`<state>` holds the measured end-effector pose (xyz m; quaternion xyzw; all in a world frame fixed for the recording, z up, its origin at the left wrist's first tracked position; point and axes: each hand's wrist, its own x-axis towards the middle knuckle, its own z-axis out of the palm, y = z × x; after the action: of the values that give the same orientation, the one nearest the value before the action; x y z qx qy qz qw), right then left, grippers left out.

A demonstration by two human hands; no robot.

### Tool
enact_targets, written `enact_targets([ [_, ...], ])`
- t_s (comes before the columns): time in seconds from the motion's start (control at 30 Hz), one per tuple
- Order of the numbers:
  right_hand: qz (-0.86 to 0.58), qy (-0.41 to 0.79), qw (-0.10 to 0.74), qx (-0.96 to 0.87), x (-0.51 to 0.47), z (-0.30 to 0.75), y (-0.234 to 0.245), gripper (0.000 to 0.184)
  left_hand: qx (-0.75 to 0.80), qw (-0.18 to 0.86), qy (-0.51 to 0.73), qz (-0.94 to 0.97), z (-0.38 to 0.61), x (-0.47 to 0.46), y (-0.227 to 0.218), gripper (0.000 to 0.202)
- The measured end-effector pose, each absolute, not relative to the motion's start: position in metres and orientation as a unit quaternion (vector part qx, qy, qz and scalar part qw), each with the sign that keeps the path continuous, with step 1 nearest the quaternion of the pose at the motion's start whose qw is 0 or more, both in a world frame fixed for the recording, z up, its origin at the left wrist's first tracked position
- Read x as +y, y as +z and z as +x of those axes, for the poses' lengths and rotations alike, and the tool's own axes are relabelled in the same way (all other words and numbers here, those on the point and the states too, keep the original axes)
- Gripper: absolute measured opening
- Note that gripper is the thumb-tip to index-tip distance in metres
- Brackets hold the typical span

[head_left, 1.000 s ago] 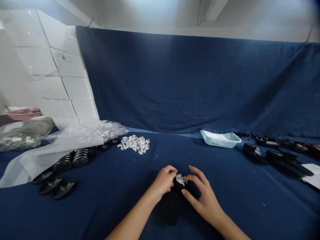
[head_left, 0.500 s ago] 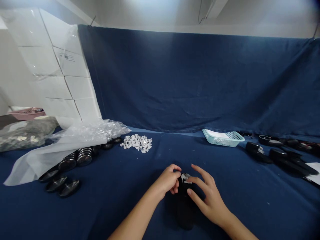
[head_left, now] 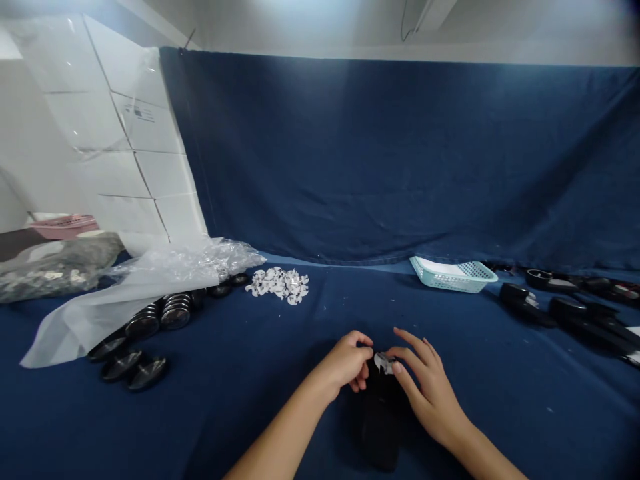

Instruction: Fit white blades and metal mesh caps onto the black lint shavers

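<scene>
Curled fingers of the left hand and spread fingers of the right hand flank a small white plastic piece atop a long black object on the navy cloth surface, seemingly steadying it, their grip unclear.

Soft overhead light leaves faint shadows under the hands, with darkened, bowed edges.

Head-worn camera looks forward and down at the cloth-covered table.
</scene>
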<state>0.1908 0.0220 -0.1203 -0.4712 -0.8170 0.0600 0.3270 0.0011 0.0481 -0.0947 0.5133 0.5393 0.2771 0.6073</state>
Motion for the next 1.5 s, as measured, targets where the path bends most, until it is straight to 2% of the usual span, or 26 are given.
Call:
enact_targets([
  [0.23,-0.447,0.102,0.382,-0.802,0.019,0.193,-0.119,0.022,0.54,0.613,0.272,0.509,-0.001,0.048,-0.093,0.028],
  [0.5,-0.421,0.19,0.404,-0.79,0.016,0.195,-0.117,0.027,0.501,0.653,0.223,0.523,-0.005,0.045,-0.09,0.027],
  [0.67,-0.433,0.21,0.415,-0.772,0.017,0.193,-0.116,0.02,0.487,0.667,0.208,0.524,-0.001,0.043,-0.092,0.022],
  [0.87,-0.434,0.254,0.367,-0.783,0.016,0.195,-0.111,0.018,0.482,0.669,0.21,0.526,-0.001,0.043,-0.09,0.014],
  [1.0,-0.427,0.281,0.308,-0.803,0.017,0.204,-0.103,0.038,0.481,0.669,0.208,0.527,-0.003,0.042,-0.088,0.014],
  [1.1,-0.415,0.297,0.284,-0.812,0.019,0.21,-0.099,0.042,0.48,0.669,0.206,0.529,-0.004,0.043,-0.088,0.019],
  [1.27,-0.397,0.315,0.297,-0.809,0.023,0.212,-0.101,0.035,0.485,0.66,0.204,0.537,-0.007,0.044,-0.087,0.023],
  [1.5,-0.379,0.346,0.312,-0.8,0.025,0.211,-0.107,0.037,0.532,0.595,0.19,0.571,-0.01,0.042,-0.079,0.016],
])
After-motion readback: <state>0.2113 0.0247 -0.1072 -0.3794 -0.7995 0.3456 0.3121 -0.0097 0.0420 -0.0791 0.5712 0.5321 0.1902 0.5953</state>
